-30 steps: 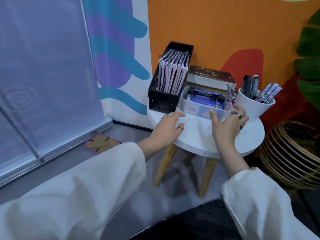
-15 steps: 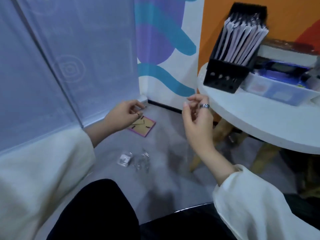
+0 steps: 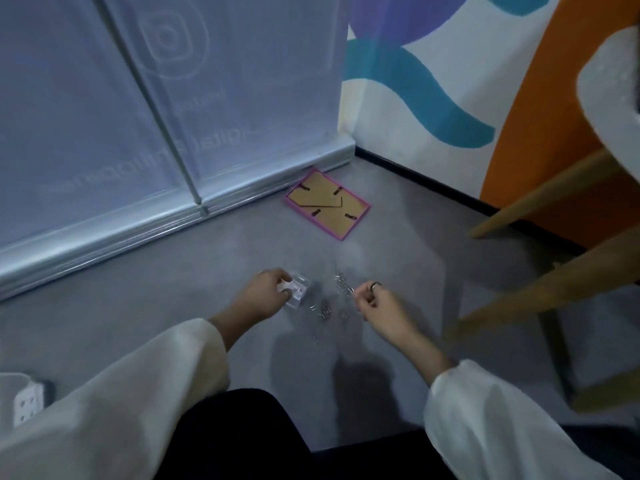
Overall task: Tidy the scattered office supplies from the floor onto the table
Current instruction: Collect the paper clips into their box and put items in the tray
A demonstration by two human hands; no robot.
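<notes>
- One head-worn view, looking steeply down and forward at the grey floor point(image 3: 173, 306).
- Close range; wall corner at 12 o'clock, table leg point(image 3: 554, 188) at 3 o'clock.

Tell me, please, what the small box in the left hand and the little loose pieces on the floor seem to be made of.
Small box: probably clear glossy plastic; the floor shows through it.
Loose pieces: likely bare metal clips; thin, silvery, glinting.

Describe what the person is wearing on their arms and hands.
Both arms wear loose, wide cream-white long sleeves, the left sleeve and right sleeve ending short of the wrists. The right hand has a dark ring on one finger; no ring shows on the left hand.
</notes>
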